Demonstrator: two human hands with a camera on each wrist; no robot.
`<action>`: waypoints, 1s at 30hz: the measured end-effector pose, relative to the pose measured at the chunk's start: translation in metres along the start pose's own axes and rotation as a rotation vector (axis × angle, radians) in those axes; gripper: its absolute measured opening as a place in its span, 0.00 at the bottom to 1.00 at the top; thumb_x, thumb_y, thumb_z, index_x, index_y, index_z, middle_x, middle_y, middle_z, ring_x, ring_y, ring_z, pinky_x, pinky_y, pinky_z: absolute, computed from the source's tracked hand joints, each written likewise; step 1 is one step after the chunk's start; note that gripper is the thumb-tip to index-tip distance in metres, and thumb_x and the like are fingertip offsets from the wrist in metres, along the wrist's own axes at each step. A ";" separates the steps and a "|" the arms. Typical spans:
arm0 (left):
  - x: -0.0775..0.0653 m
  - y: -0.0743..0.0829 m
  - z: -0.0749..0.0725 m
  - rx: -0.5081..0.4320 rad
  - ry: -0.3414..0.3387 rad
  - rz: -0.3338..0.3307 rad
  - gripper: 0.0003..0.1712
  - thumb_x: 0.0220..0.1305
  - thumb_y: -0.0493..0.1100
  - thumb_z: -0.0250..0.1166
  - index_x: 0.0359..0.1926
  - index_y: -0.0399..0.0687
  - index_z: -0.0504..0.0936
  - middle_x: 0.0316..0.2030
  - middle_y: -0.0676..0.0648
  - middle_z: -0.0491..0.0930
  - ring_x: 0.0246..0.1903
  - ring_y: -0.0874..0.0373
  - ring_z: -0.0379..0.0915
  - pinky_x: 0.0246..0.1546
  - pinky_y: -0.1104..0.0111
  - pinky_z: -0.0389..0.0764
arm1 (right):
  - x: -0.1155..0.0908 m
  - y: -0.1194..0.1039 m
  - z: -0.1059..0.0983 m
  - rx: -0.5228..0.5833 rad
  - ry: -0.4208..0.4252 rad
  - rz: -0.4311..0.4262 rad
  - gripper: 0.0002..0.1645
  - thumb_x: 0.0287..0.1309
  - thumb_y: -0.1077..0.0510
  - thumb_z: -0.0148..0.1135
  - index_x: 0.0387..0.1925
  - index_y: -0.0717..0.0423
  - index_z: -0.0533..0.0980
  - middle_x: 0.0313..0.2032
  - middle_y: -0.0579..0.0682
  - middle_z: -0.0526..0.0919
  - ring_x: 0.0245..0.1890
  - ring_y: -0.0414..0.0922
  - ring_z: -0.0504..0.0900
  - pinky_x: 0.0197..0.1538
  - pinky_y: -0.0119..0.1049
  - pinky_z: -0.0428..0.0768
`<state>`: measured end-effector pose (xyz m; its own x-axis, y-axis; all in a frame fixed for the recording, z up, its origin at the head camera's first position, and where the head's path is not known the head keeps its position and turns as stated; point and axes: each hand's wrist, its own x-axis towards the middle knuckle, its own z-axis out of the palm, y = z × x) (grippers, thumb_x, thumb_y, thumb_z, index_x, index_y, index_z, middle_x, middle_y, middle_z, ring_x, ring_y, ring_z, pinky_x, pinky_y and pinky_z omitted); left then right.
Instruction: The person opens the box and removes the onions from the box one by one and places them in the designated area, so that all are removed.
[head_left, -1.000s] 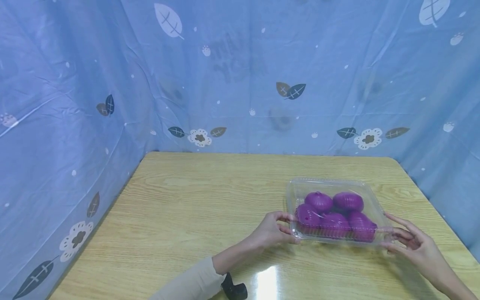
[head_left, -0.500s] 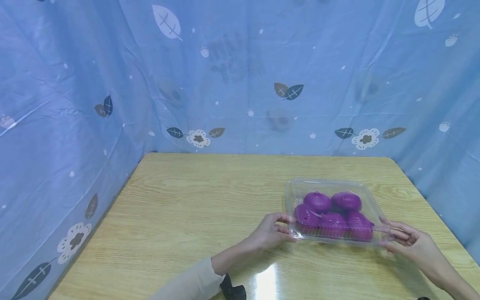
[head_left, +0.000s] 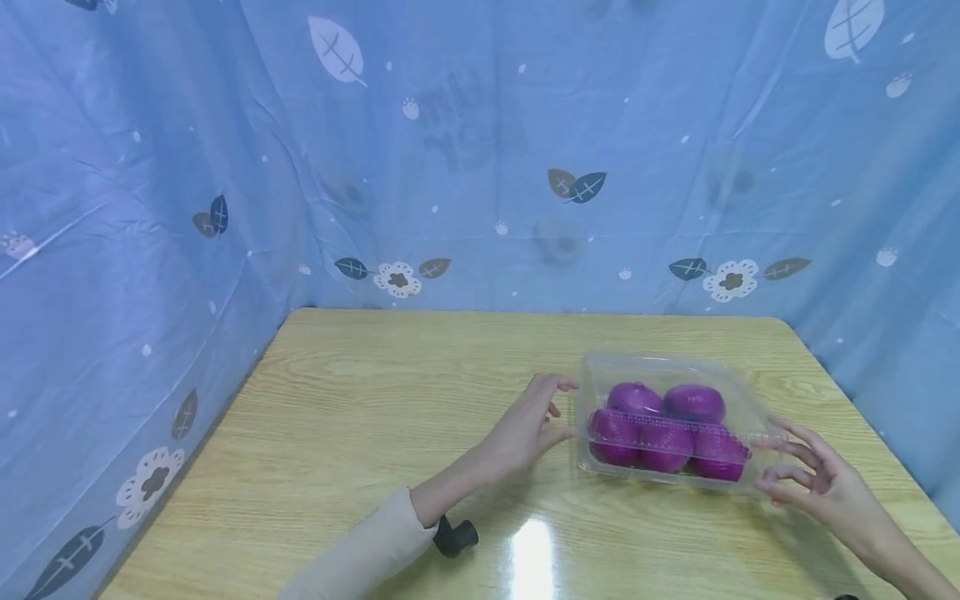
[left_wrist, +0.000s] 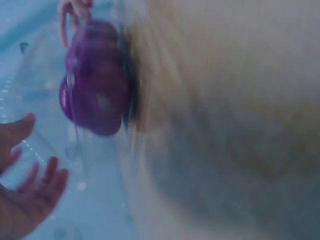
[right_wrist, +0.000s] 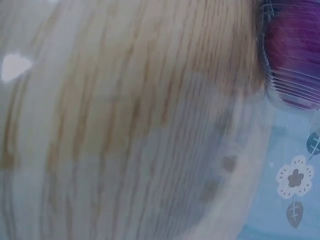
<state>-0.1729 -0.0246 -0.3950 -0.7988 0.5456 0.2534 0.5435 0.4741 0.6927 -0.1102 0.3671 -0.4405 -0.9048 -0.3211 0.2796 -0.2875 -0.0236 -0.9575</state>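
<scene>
A clear plastic clamshell box (head_left: 660, 479) lies at the right of the table, with several purple onions (head_left: 693, 404) inside. Its lid's front edge stands somewhat raised above the onions. My left hand (head_left: 517, 429) is beside the box's left edge, fingers and thumb spread apart. In the left wrist view that hand (left_wrist: 30, 200) is clear of the box, with the onions (left_wrist: 97, 85) beyond it. My right hand (head_left: 821, 475) grips the box's front right corner, thumb low and fingers above. The right wrist view shows only onions behind the ribbed plastic wall (right_wrist: 290, 92); the hand is out of that view.
The wooden table (head_left: 360, 400) has a rounded far edge against a blue patterned curtain (head_left: 465, 167), which also hangs at both sides. A black device (head_left: 455, 535) sits by my left wrist. Light reflects off the table's front.
My left hand has let go of the box's front left corner and moved up and slightly left, its fingers spreading. The lid's front edge has risen. My right hand stays at its corner.
</scene>
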 end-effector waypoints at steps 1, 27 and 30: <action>0.005 0.000 -0.001 0.060 0.020 0.061 0.22 0.63 0.45 0.65 0.57 0.50 0.72 0.52 0.50 0.71 0.42 0.62 0.73 0.38 0.79 0.77 | 0.000 -0.001 0.000 -0.020 -0.002 0.004 0.49 0.54 0.85 0.49 0.72 0.50 0.54 0.55 0.38 0.77 0.40 0.39 0.82 0.32 0.37 0.84; 0.122 -0.016 -0.006 -0.327 0.327 0.101 0.12 0.74 0.40 0.51 0.46 0.34 0.73 0.41 0.38 0.78 0.38 0.45 0.81 0.41 0.65 0.84 | -0.020 -0.014 -0.010 -0.603 -0.129 -0.222 0.25 0.37 0.81 0.67 0.37 0.57 0.84 0.60 0.32 0.73 0.38 0.30 0.82 0.30 0.22 0.80; 0.136 -0.015 -0.002 -0.429 0.300 0.043 0.12 0.74 0.41 0.50 0.47 0.34 0.72 0.41 0.38 0.76 0.37 0.43 0.80 0.40 0.65 0.84 | -0.028 -0.019 -0.016 -0.606 -0.154 -0.208 0.25 0.38 0.80 0.67 0.37 0.55 0.83 0.61 0.29 0.72 0.43 0.26 0.80 0.30 0.20 0.78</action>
<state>-0.2900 0.0409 -0.3694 -0.8511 0.3066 0.4262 0.4730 0.0954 0.8759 -0.0845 0.3914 -0.4291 -0.7687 -0.5006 0.3980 -0.6184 0.4232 -0.6622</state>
